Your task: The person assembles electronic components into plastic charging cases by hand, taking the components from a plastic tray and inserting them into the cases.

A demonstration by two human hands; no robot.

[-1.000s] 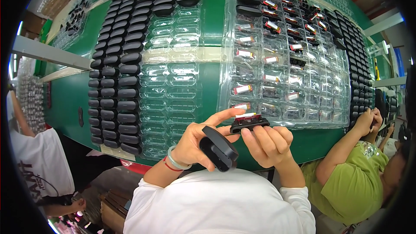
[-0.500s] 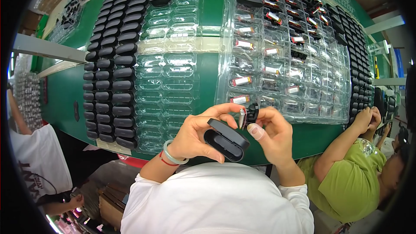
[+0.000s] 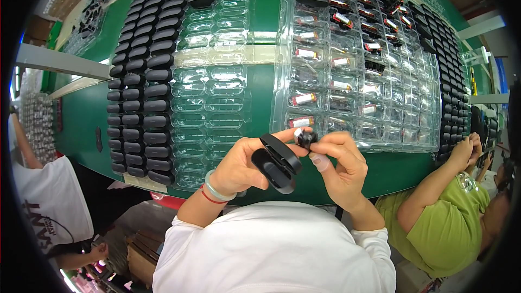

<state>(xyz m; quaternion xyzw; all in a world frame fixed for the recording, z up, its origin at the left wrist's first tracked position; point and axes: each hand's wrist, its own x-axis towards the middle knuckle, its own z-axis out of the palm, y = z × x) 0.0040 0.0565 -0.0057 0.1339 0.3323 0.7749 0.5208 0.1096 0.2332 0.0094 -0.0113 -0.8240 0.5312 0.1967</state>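
My left hand is closed round a black oval earbud case, its lid swung up and its hollow base facing me. Beyond the lid, my right hand pinches a small black part between thumb and fingers. A pale bit shows on that part's left side, where my left index fingertip reaches it. A bandage-like wrap covers the tip of my right thumb. Just past my hands lies a clear plastic tray with red-and-white battery cells in some of its pockets.
Rows of closed black cases fill part of the clear tray at left. More cases stand at far right, by a co-worker in a green shirt. Another person in white is at left. Grey posts cross the green table.
The case has moved slightly left and tilted, showing more of the gap under its lid. The small part has turned in my fingers, and its battery side no longer faces my view.
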